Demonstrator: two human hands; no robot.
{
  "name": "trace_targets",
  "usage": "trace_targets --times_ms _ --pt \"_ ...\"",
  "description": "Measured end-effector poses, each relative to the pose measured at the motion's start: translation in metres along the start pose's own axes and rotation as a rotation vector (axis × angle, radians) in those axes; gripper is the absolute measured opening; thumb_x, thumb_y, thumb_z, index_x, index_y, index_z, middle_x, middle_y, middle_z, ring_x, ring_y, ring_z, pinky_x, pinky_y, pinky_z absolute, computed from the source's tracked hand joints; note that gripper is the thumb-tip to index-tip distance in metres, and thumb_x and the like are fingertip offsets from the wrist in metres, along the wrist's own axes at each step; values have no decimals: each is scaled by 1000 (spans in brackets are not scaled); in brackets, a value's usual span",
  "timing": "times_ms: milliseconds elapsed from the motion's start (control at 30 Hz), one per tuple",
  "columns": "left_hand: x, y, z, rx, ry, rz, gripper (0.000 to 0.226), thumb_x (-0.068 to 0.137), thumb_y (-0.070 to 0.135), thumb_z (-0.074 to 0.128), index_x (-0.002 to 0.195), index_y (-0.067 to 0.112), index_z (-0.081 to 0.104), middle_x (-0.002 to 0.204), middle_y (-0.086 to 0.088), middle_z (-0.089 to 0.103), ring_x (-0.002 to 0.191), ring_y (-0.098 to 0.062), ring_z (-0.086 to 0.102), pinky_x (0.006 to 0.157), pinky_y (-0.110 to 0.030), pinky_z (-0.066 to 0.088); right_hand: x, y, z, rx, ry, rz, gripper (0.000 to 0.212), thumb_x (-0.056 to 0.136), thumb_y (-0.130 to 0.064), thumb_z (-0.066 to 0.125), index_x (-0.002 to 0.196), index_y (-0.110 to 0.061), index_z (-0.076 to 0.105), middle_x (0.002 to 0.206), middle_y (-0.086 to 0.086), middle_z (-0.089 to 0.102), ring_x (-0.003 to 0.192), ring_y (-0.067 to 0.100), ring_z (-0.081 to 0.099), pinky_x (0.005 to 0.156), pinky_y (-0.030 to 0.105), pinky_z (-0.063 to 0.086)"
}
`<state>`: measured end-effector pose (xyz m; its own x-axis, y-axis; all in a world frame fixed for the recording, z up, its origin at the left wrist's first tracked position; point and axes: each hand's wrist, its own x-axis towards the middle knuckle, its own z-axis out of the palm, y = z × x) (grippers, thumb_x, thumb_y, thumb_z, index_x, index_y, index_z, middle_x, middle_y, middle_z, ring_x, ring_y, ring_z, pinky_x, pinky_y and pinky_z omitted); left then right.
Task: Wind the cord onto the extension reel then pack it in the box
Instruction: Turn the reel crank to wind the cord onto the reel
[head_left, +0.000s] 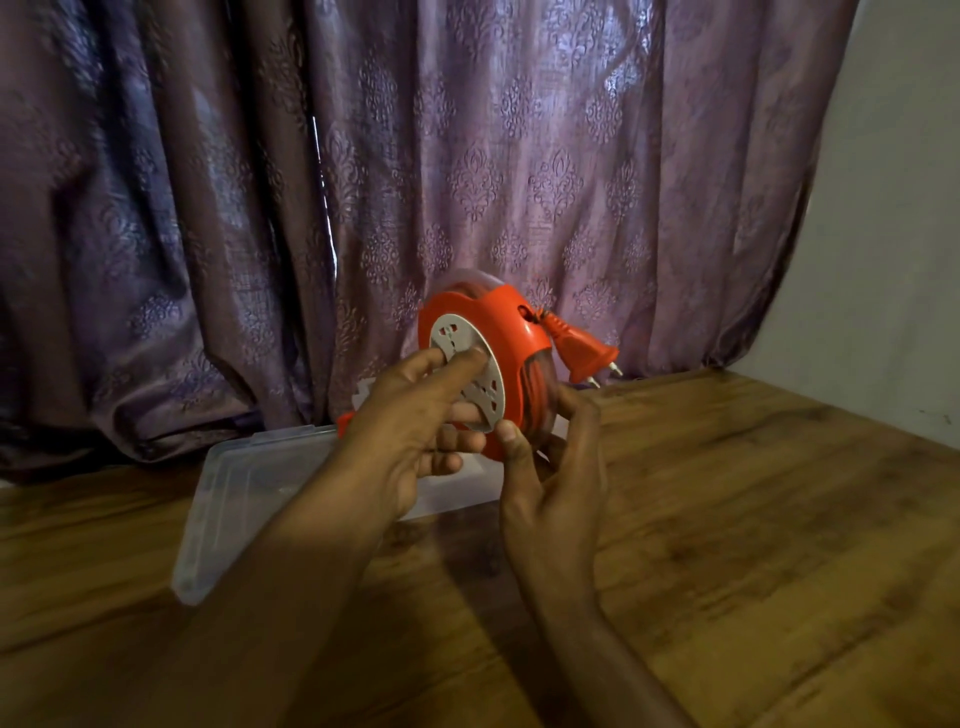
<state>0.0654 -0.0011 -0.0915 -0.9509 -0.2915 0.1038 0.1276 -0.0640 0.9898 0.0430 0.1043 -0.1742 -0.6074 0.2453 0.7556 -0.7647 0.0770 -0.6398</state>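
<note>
An orange extension reel (498, 322) with a white socket disc (467, 374) is held up above the table, its orange cord wound inside. The orange plug (584, 353) sticks out at its right, pins pointing down-right. My left hand (415, 431) touches the white disc with its fingertips. My right hand (550, 467) grips the reel's lower edge, thumb on the front rim and fingers behind. A clear plastic box (244, 493) lies on the table below and left of the reel, partly hidden by my left arm.
The wooden table (753, 519) stretches to the right and front. A purple patterned curtain (363, 182) hangs along the back edge. A pale wall (893, 260) stands at the right.
</note>
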Motion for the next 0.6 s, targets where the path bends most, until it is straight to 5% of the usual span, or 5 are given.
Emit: trace_targets --times_ms 233,333,467,600 --pt "4 -3 3 -4 51 45 41 81 35 71 119 32 56 54 2 69 44 -11 64 38 -18 46 -2 3 1 9 -26 27 38 94 -26 64 130 -18 55 121 0 64 104 16 69 80 28 59" --pt "4 -4 6 11 74 89 45 81 30 71 123 31 55 69 -4 71 46 -14 66 38 -19 45 -1 2 0 32 -25 29 33 96 -20 66 127 -16 56 111 1 65 99 13 69 79 28 60" --pt "5 -7 7 52 94 152 51 80 30 71 127 31 53 89 -7 74 48 -17 68 37 -20 44 0 0 0 44 -43 48 31 96 -27 64 125 -24 55 106 -18 65 100 4 68 81 20 57" --pt "9 -9 4 62 105 148 51 78 32 72 126 32 54 77 -3 72 46 -17 66 40 -21 46 3 -2 -1 61 -65 43 25 96 -26 64 119 -28 55 108 -26 64 100 3 68 82 21 58"
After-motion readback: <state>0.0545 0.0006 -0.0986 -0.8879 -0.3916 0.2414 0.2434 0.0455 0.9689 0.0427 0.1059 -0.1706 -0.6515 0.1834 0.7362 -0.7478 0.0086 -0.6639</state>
